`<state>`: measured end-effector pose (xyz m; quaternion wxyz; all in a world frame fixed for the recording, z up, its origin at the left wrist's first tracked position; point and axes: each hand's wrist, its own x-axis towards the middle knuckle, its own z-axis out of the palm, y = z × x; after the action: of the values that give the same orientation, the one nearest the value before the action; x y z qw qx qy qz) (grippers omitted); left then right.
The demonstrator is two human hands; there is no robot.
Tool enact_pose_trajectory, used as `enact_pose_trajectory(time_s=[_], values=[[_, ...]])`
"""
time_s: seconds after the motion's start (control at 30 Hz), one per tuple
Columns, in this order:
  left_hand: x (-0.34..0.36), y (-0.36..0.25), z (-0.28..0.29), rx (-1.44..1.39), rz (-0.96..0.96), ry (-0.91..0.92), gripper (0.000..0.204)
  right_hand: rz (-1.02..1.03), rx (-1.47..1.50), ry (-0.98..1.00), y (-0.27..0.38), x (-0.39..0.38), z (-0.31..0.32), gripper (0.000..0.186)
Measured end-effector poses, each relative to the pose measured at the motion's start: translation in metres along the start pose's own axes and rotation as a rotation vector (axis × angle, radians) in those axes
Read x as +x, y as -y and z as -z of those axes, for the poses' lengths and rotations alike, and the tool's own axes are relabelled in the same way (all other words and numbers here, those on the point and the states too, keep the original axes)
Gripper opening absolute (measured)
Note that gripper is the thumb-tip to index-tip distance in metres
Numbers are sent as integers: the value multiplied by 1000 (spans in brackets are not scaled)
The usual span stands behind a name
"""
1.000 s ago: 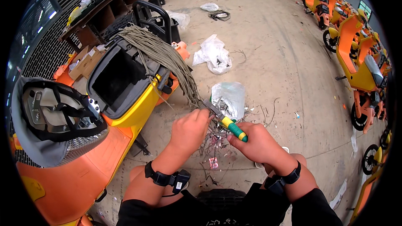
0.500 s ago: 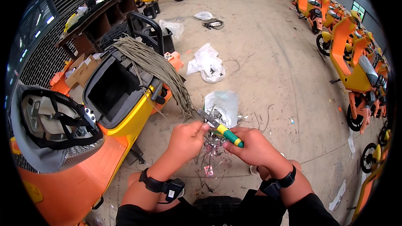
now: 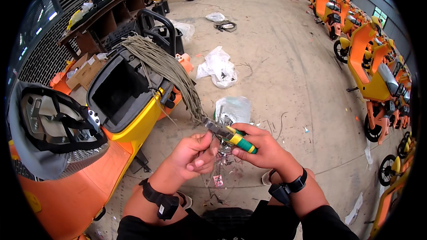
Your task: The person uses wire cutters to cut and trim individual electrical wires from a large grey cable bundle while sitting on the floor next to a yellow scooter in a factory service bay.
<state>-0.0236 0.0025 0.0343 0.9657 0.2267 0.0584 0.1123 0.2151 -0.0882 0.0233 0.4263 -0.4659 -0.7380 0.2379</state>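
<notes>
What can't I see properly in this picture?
All in the head view:
What the left hand holds, if anything: too small to tell beside the pliers.
Part of the pliers: covered by the right hand.
The bottom of the open bin: lost in dark shadow.
The near orange scooter's left side: cut off by the round black edge.

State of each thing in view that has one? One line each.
Right hand: closed around the pliers
Pliers: handles spread apart, jaw gap unclear
Left hand: curled near the pliers' head, hold unclear
Storage compartment: open
Cord bundle: draped over the compartment's edge
Grey headgear: upturned, inside showing
Nearer plastic bag: lying on the floor
Farther plastic bag: crumpled on the floor
Scooters at right: parked upright
</notes>
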Motion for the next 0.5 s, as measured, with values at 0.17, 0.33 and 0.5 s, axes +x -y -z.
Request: enact_pose_trajectory(time_s=[0.17, 0.33, 0.5], values=[[-3, 9, 7, -60, 0, 206, 43, 116, -4, 5, 1, 7, -3, 28], [-4, -6, -7, 266, -159, -180, 44, -13, 9, -59, 4, 10, -13, 23], [6, -6, -5, 1211, -492, -710, 28, -173, -110, -56, 7, 14, -25, 24]])
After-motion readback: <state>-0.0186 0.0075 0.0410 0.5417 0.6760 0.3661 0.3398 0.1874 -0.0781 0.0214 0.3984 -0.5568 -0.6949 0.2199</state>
